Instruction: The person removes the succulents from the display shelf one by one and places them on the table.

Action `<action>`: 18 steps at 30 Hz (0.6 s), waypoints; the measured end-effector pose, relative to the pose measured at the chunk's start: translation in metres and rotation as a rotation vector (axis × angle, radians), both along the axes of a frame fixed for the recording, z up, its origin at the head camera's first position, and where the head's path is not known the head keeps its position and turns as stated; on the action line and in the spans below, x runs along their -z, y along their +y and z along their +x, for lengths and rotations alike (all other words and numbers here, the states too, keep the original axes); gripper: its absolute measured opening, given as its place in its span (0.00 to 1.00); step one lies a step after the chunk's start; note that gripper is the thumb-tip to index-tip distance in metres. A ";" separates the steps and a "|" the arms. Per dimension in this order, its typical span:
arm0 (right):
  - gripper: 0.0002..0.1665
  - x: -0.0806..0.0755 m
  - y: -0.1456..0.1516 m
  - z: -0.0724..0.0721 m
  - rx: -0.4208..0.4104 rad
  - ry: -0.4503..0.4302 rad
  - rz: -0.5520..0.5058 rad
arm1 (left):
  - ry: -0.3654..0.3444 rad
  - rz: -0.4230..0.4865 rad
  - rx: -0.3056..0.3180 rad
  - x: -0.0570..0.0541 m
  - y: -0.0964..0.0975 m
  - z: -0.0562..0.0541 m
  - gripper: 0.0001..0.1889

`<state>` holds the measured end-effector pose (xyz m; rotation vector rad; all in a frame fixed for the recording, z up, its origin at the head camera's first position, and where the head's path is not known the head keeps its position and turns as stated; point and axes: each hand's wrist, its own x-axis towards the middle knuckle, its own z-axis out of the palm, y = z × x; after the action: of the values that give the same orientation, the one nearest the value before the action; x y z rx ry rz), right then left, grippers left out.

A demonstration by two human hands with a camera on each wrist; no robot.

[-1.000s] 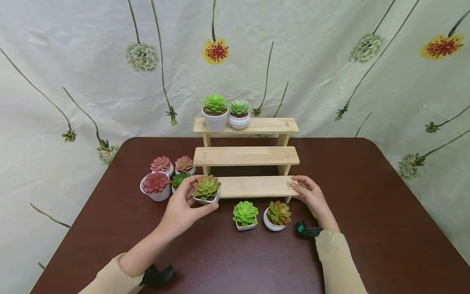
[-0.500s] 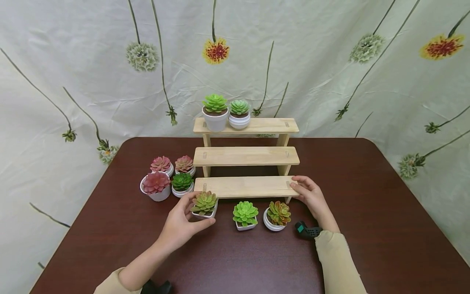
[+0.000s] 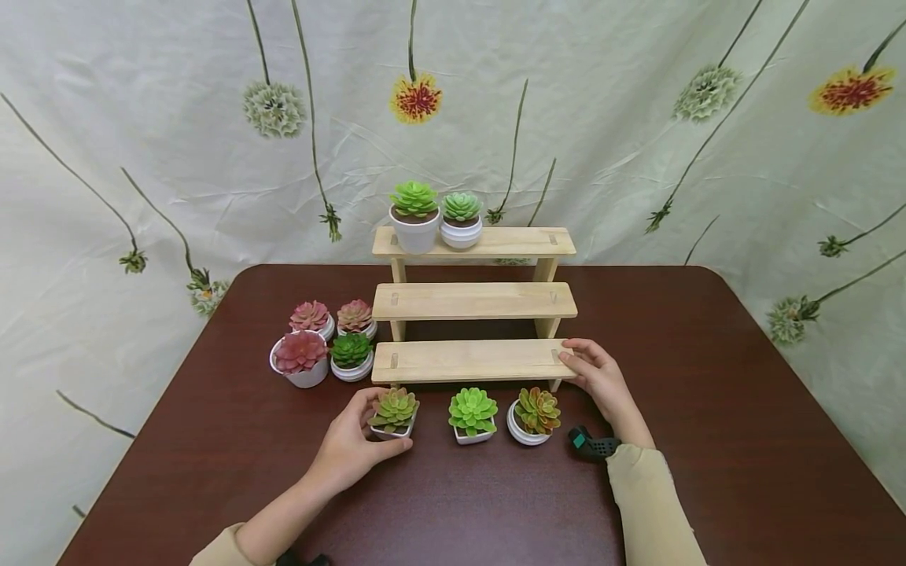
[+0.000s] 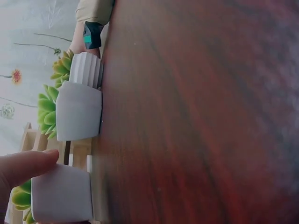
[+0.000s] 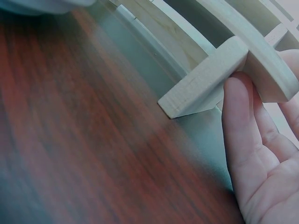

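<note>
My left hand (image 3: 348, 446) holds a potted succulent (image 3: 394, 407) with reddish-green leaves in a square white pot, low in front of the shelf's left end. In the left wrist view its thumb (image 4: 35, 163) lies against the white pot (image 4: 60, 193), close to the tabletop. My right hand (image 3: 603, 384) grips the right end of the lowest board of a three-tier wooden shelf (image 3: 473, 360). Seen from the right wrist, the thumb (image 5: 240, 112) presses beneath the board beside the shelf's leg (image 5: 205, 77). To the right of the held pot stand a bright green succulent (image 3: 473, 409) and an orange-green succulent (image 3: 536, 410).
On the top tier sit a large green succulent (image 3: 414, 214) and a pale green one (image 3: 462, 220). Left of the shelf cluster several potted succulents, among them a red one (image 3: 301, 354) and a dark green one (image 3: 351, 352). A flowered cloth (image 3: 602, 118) hangs behind the dark table (image 3: 708, 440).
My left hand has brought the succulent down and toward me, from beside the lowest board's left end to the table in front. The right hand stays on the shelf.
</note>
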<state>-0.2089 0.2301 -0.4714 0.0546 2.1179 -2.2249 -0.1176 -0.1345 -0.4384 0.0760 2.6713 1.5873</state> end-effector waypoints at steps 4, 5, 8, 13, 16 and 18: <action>0.16 0.000 0.000 0.000 -0.004 0.006 -0.004 | -0.001 -0.014 0.002 0.002 0.000 0.000 0.37; 0.16 0.000 0.000 0.000 -0.003 0.006 -0.006 | -0.002 -0.017 0.003 0.002 0.000 -0.001 0.37; 0.15 -0.001 0.000 0.000 -0.002 0.005 -0.006 | -0.006 -0.021 0.003 0.004 0.000 -0.001 0.37; 0.15 -0.001 0.000 0.001 -0.002 0.007 -0.006 | -0.012 -0.028 0.002 0.005 0.000 -0.002 0.37; 0.14 -0.001 0.000 0.001 -0.005 0.008 -0.011 | -0.009 -0.037 0.008 0.006 0.000 -0.002 0.38; 0.13 -0.001 0.000 0.000 -0.006 0.006 -0.015 | -0.006 -0.049 0.012 0.006 0.000 -0.001 0.39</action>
<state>-0.2085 0.2302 -0.4709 0.0407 2.1021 -2.2401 -0.1190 -0.1345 -0.4442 0.0861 2.6983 1.5160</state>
